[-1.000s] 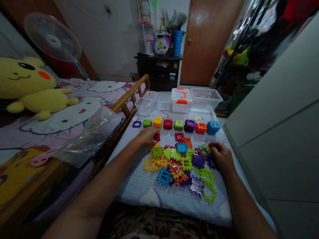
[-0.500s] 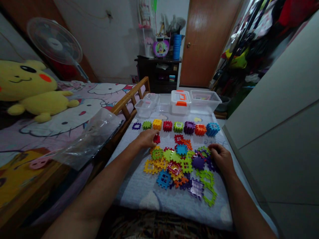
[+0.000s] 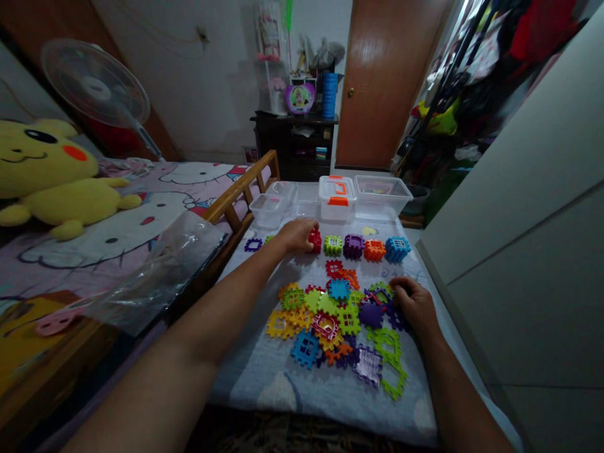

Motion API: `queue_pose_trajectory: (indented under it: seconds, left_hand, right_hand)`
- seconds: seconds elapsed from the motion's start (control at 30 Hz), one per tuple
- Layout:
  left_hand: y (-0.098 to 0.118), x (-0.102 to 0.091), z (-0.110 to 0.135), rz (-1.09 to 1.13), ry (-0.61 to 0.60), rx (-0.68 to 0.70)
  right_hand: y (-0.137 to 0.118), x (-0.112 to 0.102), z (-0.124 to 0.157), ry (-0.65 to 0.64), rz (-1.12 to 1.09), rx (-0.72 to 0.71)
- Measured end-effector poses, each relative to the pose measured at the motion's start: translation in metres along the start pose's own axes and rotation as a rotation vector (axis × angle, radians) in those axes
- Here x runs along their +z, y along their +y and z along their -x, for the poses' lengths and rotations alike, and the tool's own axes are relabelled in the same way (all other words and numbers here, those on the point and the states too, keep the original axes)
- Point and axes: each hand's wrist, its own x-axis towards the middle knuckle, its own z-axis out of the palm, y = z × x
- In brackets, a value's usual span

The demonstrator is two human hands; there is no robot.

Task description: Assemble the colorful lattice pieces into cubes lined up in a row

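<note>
Yellow plush toy (image 3: 56, 195) beside fan (image 3: 97, 88).

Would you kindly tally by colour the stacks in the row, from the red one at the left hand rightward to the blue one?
Red stack, at the left hand: 1
Green stack: 1
Purple stack: 1
Orange stack: 1
Blue stack: 1
Total: 5 stacks

The left hand (image 3: 299, 234) extends farther forward than the curled right hand (image 3: 416, 302).
</note>
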Motion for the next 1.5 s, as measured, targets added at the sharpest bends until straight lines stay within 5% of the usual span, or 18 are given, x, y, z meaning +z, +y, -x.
queue_pose_trajectory:
  seconds: [0.4, 1.07, 1.3, 1.5]
  left_hand:
    - [-0.001, 0.01, -0.019, 0.009, -0.117, 0.009]
    - [-0.007, 0.016, -0.017, 0.022, -0.079, 0.038]
    - [0.028, 0.003, 0.013, -0.009, 0.068, 0.185]
    - [0.053, 0.043, 0.034, 0.022, -0.14, 0.303]
  right_hand:
    - [-0.003, 0.001, 0.002, 0.002, 0.002, 0.03]
    - [-0.004, 0.0, 0.001, -0.009, 0.013, 0.023]
    - [-0.004, 0.0, 0.001, -0.007, 0.002, 0.026]
    - [-0.001, 0.0, 0.001, -0.004, 0.031, -0.001]
